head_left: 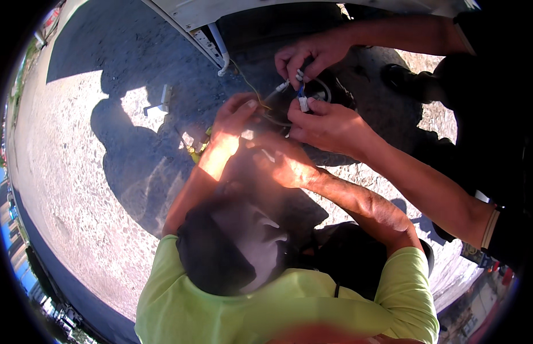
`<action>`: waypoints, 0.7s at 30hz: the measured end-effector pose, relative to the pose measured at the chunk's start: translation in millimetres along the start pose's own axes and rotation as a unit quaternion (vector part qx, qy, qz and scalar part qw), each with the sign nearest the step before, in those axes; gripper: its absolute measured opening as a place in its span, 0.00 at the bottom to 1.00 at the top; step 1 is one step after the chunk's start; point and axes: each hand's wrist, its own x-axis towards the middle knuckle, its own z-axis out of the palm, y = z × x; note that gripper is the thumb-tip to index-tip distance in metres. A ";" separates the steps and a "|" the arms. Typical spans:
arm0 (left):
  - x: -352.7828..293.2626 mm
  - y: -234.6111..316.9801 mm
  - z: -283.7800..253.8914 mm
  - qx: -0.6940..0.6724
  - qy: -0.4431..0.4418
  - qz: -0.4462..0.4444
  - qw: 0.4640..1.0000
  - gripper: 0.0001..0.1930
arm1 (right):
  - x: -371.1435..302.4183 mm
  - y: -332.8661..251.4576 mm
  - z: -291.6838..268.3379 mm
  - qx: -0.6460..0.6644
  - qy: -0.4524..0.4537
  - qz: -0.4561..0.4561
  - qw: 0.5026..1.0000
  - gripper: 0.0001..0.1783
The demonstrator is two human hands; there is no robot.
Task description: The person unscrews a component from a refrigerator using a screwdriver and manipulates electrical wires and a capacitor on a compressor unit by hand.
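Note:
Neither of my own hands shows. Two co-workers have their hands together over some wiring. From the right, a dark-sleeved person's upper hand (pixel 312 56) pinches cable ends, and the lower hand (pixel 329 125) holds a white plug connector (pixel 303 104) with blue wires. A person in a dark cap (pixel 232 246) and yellow-green shirt crouches below. This person's left hand (pixel 235 117) is beside a thin yellow-green wire (pixel 252 87), while the right hand (pixel 283 160) is partly lost in glare. Whether that right hand holds anything I cannot make out. A grey cable (pixel 325 89) curves behind the connector.
A pale metal housing (pixel 189 14) with a white pipe (pixel 219 49) stands at the top. An L-shaped metal piece (pixel 163 100) and a yellow item (pixel 194 153) lie on the rough ground (pixel 65 189). A dark shoe (pixel 401 77) is at right.

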 end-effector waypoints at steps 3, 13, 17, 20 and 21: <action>-1.1 -2.5 -2.3 0.006 0.000 -0.002 1.000 0.20 | -1.5 3.6 4.5 0.046 -0.012 0.000 0.999 0.17; -4.6 -8.5 -5.9 -0.005 -0.009 -0.006 1.000 0.16 | -8.7 5.8 14.8 0.107 -0.053 0.032 0.992 0.14; -5.9 -10.8 -7.9 -0.002 -0.008 -0.004 1.000 0.16 | -9.6 -1.1 9.3 -0.006 -0.058 0.000 0.998 0.14; -5.6 -15.7 -10.9 -0.005 -0.003 -0.008 1.000 0.16 | -10.2 -7.1 7.0 -0.016 -0.070 -0.007 0.997 0.15; -5.6 -16.8 -11.4 -0.009 -0.002 -0.009 1.000 0.16 | -11.0 -7.1 7.6 -0.017 -0.072 -0.008 0.997 0.15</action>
